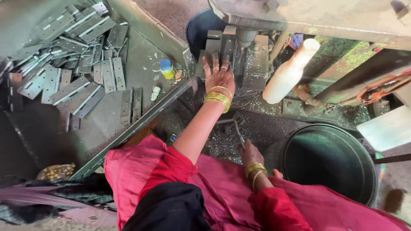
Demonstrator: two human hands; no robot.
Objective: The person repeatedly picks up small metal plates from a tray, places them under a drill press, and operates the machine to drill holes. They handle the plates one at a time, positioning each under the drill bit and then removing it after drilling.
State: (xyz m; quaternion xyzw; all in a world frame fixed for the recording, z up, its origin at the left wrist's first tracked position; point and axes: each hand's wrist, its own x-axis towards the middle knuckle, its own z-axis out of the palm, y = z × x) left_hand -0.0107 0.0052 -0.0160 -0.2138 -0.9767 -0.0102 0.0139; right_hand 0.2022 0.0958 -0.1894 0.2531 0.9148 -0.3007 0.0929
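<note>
Left hand (219, 73) reaches under the press head (246, 36), fingers spread flat, pressing a metal piece (218, 45) against the fixture (257, 60) — judged best kept square with fingertips clear of the punch. Right hand (249, 155) low by the black drum's (329, 164) rim, fingers closed on a thin lever (235, 130). Loose hinges (77, 55) heaped on the tray's (128, 132) far-left corner.
</note>
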